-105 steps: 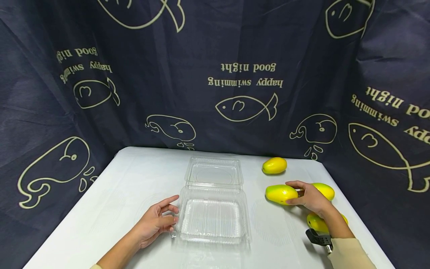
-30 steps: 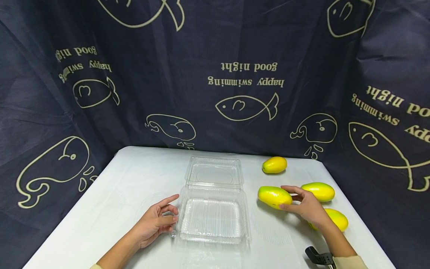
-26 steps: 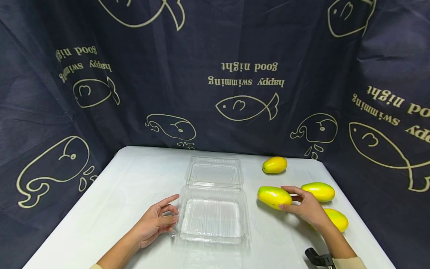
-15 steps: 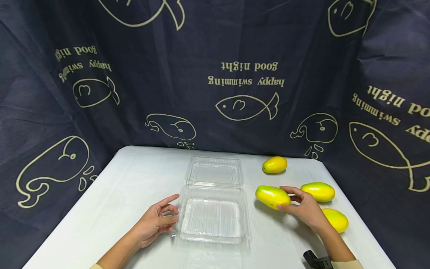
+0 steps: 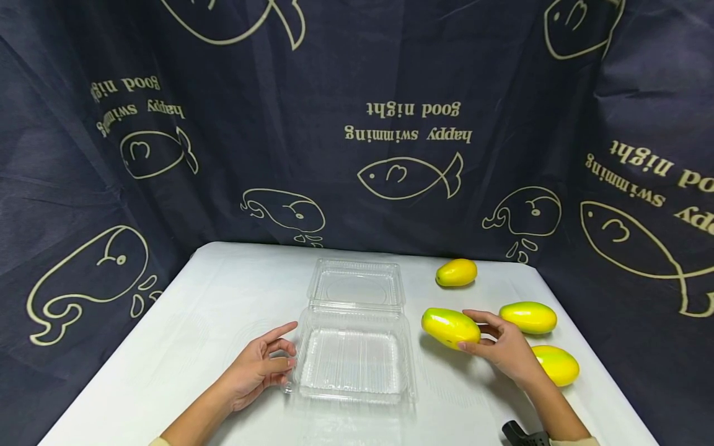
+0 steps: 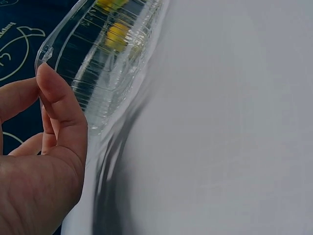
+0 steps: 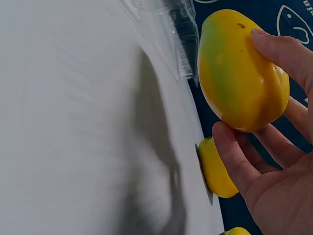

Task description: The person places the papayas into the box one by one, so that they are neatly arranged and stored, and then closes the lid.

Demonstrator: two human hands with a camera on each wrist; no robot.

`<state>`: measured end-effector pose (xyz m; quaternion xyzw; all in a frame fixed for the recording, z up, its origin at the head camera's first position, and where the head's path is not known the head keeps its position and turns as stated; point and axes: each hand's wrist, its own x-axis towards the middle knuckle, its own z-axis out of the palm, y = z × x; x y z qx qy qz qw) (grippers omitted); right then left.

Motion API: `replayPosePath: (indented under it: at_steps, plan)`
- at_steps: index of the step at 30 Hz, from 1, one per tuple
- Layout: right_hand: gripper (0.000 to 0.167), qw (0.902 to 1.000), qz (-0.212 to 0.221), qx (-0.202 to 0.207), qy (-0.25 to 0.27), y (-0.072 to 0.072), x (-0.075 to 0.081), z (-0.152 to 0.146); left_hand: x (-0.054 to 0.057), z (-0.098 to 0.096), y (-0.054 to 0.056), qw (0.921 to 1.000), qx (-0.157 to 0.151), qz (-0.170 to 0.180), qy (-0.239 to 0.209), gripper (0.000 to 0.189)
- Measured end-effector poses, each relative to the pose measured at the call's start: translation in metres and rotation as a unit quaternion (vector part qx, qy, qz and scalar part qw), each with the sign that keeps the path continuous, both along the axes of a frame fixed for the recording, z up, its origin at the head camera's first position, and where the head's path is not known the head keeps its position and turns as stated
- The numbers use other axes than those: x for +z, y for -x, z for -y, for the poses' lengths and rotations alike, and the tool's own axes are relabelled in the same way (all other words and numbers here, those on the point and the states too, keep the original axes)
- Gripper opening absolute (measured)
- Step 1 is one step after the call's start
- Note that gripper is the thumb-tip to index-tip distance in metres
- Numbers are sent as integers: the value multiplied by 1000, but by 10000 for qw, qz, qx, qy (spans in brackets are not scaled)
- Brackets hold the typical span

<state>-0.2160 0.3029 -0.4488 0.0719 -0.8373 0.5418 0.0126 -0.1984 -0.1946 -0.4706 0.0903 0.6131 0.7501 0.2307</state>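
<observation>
My right hand (image 5: 504, 347) grips one end of a yellow-green papaya (image 5: 449, 327), thumb on the near side and fingers on the far side. The fruit is held above the white table, its shadow below, just right of a clear plastic clamshell container (image 5: 411, 371). That container lies open, lid (image 5: 355, 285) folded back toward the rear wall. On its left side, my left hand (image 5: 253, 371) pinches the rim between thumb and fingers. In the right wrist view the held papaya (image 7: 239, 73) shows green on one flank and a small brown mark.
Three more papayas lie on the table's right part: one at the back (image 5: 456, 273), one right of my right hand (image 5: 528, 318), and one by the right forearm (image 5: 556, 365). A dark fish-print curtain (image 5: 334, 80) encloses the back and sides.
My right hand has lifted the papaya and carried it left, closer to the container; over the last second it drifts slowly. The left hand and the container have stayed in place.
</observation>
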Motion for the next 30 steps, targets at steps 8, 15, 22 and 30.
replayPosePath:
  at_steps: [8, 15, 22, 30]
  plan:
    - [71, 9997, -51, 39, 246, -4, 2, 4, 0, 0, 0, 10000, -17, -36, 8, 90]
    - [71, 9992, -196, 46, 349, -7, 2, 8, 0, 0, 1, 10000, -13, -64, 39, 90]
    - [68, 9979, -366, 107, 518, -9, 1, 12, -1, 0, 1, 10000, -27, -59, 3, 90]
    - [64, 9942, -624, 162, 855, -10, -2, 20, -2, 1, 2, 10000, -36, -57, 0, 90]
